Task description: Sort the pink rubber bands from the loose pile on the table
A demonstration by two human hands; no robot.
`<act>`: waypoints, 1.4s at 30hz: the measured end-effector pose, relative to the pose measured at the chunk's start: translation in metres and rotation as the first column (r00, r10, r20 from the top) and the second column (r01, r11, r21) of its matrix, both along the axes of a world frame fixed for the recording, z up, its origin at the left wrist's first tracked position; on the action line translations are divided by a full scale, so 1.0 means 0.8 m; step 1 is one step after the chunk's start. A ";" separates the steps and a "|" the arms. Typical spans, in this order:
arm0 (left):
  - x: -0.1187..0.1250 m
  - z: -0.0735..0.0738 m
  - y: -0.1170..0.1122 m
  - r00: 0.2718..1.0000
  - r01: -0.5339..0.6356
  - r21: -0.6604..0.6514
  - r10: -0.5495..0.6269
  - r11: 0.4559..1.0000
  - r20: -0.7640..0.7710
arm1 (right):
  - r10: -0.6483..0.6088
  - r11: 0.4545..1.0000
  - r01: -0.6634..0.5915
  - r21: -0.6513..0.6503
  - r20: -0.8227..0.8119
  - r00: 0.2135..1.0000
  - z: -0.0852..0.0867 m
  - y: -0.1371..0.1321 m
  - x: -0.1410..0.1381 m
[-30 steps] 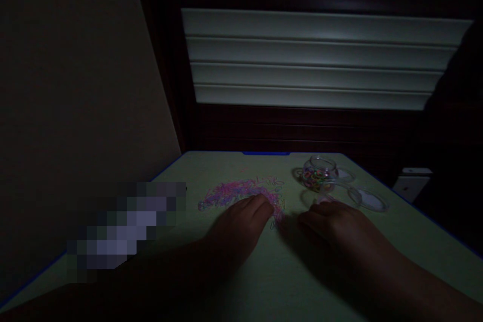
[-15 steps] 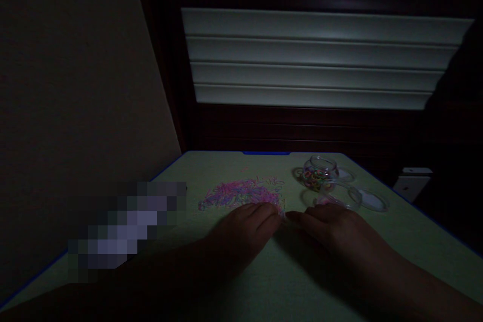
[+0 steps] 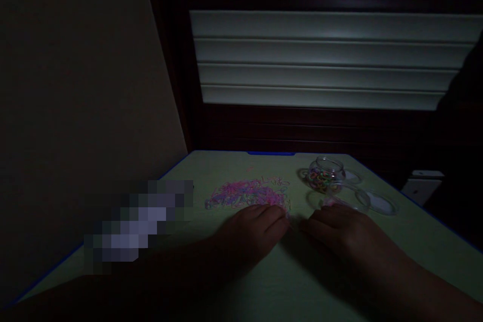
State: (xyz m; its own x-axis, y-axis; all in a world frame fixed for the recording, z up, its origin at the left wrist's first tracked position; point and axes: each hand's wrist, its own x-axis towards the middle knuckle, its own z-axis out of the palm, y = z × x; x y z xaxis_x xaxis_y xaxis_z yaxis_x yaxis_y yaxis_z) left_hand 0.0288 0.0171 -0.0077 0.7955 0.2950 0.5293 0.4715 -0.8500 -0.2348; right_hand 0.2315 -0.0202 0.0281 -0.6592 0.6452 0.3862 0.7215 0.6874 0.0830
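Rubber bands (image 3: 245, 193) lie just beyond the left fingers (image 3: 270, 215).

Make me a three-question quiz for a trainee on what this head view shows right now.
1. True or false: the round-bellied jar stands to the left of the pile of small bands.

2. Which is nearest the left hand?
A) the white boxes
B) the pile of small bands
C) the round-bellied jar

3. Fill in the colour: the table has a ____ edge.

Key: 1. False, it stands to the right. 2. B. 3. Blue.
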 end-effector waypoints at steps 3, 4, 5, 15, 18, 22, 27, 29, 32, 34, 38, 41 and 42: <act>0.000 0.001 0.000 1.000 -0.008 -0.005 0.008 1.000 -0.001 | -0.012 0.999 0.012 -0.032 0.001 1.000 0.001 0.000 -0.001; 0.000 0.001 0.000 1.000 -0.010 -0.008 0.010 1.000 0.004 | -0.019 0.999 0.018 -0.041 -0.003 1.000 0.001 -0.001 -0.001; 0.000 0.002 0.000 1.000 -0.011 -0.013 0.011 1.000 0.007 | -0.024 0.998 0.024 -0.052 -0.004 1.000 0.002 -0.001 -0.001; 0.000 0.003 0.001 0.999 -0.051 -0.132 0.050 0.990 -0.012 | -0.070 0.995 0.068 -0.070 -0.028 0.997 0.000 -0.004 0.000; -0.001 0.002 0.002 0.997 -0.070 -0.174 0.066 0.982 -0.031 | -0.085 0.996 0.084 -0.026 -0.028 0.996 0.000 -0.004 0.001; 0.000 0.001 0.003 0.994 -0.112 -0.212 0.108 0.971 -0.033 | -0.130 0.988 0.130 0.078 -0.006 0.992 0.003 -0.003 0.003; 0.002 0.001 0.004 0.991 -0.133 -0.250 0.128 0.959 -0.033 | -0.250 0.921 0.202 0.333 0.109 0.962 0.011 -0.003 0.012; 0.001 0.001 0.004 0.992 -0.128 -0.249 0.120 0.960 -0.048 | -0.336 0.883 0.261 0.391 0.138 0.932 0.016 -0.004 0.016; -0.002 0.000 0.004 0.989 -0.132 -0.239 0.113 0.962 -0.091 | -0.477 0.822 0.386 0.418 0.136 0.868 0.022 -0.006 0.022; -0.002 0.000 0.005 0.989 -0.131 -0.237 0.111 0.963 -0.096 | -0.556 0.789 0.468 0.400 0.139 0.819 0.025 -0.008 0.025; -0.001 0.003 0.004 0.989 -0.129 -0.234 0.109 0.964 -0.096 | -0.618 0.752 0.527 0.397 0.144 0.773 0.028 -0.008 0.029; 0.000 0.005 0.003 0.989 -0.126 -0.232 0.103 0.965 -0.107 | -0.609 0.754 0.520 0.402 0.132 0.782 0.027 -0.007 0.030; 0.000 0.006 0.003 0.988 -0.128 -0.231 0.105 0.965 -0.109 | -0.603 0.760 0.517 0.394 0.130 0.787 0.026 -0.007 0.030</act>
State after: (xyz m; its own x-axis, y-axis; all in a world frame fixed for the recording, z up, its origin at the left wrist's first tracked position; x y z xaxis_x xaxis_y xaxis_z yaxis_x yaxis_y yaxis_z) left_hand 0.0286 0.0192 -0.0033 0.7910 0.4965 0.3574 0.5562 -0.8270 -0.0822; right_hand 0.2553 -0.0260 0.0491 -0.3151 0.7940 0.5198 0.8953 0.0670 0.4404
